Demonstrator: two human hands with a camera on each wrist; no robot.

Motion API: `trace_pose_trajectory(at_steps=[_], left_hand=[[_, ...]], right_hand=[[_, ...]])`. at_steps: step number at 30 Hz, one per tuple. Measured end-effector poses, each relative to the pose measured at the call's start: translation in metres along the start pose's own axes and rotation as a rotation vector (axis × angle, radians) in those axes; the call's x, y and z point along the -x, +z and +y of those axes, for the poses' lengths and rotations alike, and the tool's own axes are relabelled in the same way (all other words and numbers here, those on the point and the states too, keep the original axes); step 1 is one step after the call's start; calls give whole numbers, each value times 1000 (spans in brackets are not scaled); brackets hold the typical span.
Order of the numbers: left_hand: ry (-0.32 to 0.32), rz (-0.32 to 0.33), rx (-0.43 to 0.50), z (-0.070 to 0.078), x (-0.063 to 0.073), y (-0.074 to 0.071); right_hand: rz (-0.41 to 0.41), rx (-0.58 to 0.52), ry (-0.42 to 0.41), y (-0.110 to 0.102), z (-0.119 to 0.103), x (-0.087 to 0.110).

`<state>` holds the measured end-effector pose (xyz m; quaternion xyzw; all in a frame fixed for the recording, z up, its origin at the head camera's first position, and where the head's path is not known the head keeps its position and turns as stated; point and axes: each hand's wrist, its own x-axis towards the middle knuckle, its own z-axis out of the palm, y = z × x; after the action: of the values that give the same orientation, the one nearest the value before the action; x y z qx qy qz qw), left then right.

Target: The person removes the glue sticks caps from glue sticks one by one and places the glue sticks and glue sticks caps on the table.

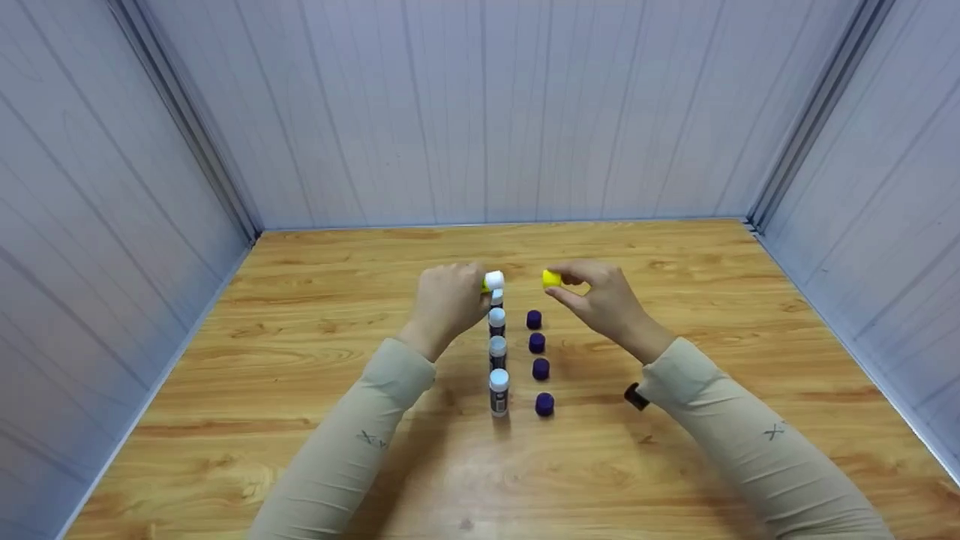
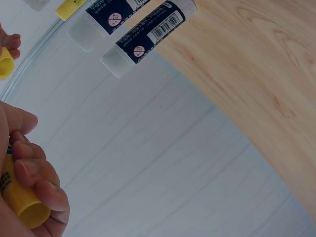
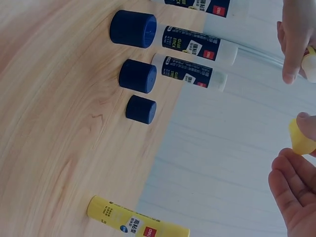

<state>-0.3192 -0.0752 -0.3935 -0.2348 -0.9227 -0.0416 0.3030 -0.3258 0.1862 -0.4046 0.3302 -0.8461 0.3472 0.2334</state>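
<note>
My left hand point(image 1: 452, 300) grips a yellow glue stick point(image 2: 22, 197) whose white top point(image 1: 494, 280) pokes out past the fingers. Between thumb and forefinger my right hand point(image 1: 606, 300) pinches a yellow cap point(image 1: 552, 279), held apart from that stick at about the same height. Below the hands, a row of uncapped glue sticks with dark blue labels point(image 1: 499, 393) stands upright, running away from me. Just to their right, several dark blue caps point(image 1: 544, 405) form a matching row on the table.
Another yellow glue stick point(image 3: 138, 217) stands on the wooden table point(image 1: 300, 450) in the right wrist view. White panel walls point(image 1: 480, 112) enclose the table at the back and both sides. A small black object point(image 1: 636, 396) shows at the right cuff.
</note>
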Motion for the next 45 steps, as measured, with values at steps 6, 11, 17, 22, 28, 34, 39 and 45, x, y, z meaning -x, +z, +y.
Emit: trace_pose_trajectory(at_steps=[6, 11, 17, 22, 28, 34, 39, 45], left_hand=[[-58, -18, 128, -2, 2, 0], [-86, -41, 179, -3, 1, -1], [-117, -81, 201, -2, 0, -2], [-163, -120, 249, -1, 0, -1], [-226, -156, 337, -1, 0, 0], [-287, -141, 469, -7, -1, 6], [-353, -138, 589, -12, -2, 14], [-471, -156, 743, -17, -2, 19]], right_hand=[[-68, 3, 103, 9, 6, -6], [-149, 8, 182, 17, 14, -11], [-227, 49, 265, 29, 23, -16], [-277, 64, 392, 41, 30, -19], [-347, 114, 456, 49, 40, -22], [-430, 128, 528, 55, 45, -25], [-469, 121, 556, 60, 48, -27], [-477, 131, 563, 66, 52, -29]])
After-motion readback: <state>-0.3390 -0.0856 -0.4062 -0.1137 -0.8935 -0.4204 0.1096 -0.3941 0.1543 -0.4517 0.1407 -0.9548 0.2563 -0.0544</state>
